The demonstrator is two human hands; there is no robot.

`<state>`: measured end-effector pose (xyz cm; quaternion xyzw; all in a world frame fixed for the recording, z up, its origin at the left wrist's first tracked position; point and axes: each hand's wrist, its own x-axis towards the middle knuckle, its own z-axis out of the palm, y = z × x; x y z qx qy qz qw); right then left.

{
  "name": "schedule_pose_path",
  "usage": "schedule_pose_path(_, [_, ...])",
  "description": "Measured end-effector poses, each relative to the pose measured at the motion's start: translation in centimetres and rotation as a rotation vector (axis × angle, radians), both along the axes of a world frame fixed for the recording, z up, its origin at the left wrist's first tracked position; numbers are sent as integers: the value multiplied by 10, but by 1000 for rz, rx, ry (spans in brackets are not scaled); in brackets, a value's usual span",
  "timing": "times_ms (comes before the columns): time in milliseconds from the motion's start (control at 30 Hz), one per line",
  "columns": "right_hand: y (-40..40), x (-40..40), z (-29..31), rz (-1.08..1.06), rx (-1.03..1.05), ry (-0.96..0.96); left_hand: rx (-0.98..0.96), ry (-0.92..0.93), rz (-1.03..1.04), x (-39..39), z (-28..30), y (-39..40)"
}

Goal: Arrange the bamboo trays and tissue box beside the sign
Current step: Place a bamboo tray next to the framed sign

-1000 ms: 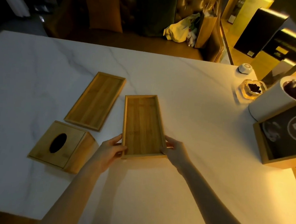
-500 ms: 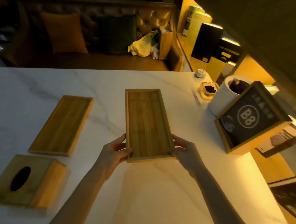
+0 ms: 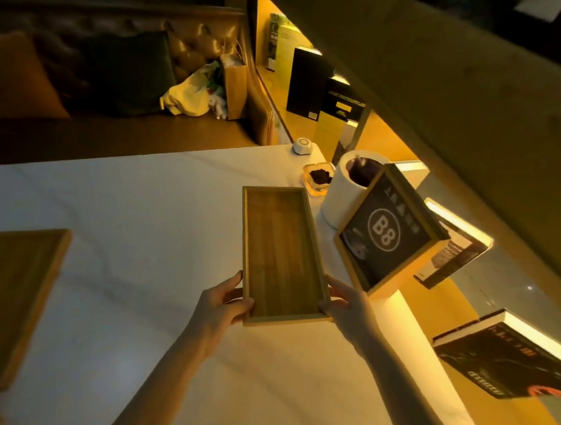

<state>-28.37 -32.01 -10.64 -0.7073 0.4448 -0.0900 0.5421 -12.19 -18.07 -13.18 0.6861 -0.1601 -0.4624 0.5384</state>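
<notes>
Hands are gripping one bamboo tray [image 3: 281,255] by its near corners: left hand [image 3: 221,302] and right hand [image 3: 349,305] are each pinching the rim. Beyond the right fingers [image 3: 335,287] the B8 sign [image 3: 387,234] is leaning. A second bamboo tray [image 3: 7,302] is lying well left of the left fingers, on the white table [image 3: 139,219].

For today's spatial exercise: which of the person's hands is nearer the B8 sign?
Right. The right hand holds the tray's near corner just below the B8 sign; the left hand holds the tray's opposite side.
</notes>
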Motion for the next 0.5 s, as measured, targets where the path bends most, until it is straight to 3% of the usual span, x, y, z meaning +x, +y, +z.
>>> schedule_pose_path(500, [-60, 8, -48, -28, -86, 149, 113, 105, 38, 7, -47, -64])
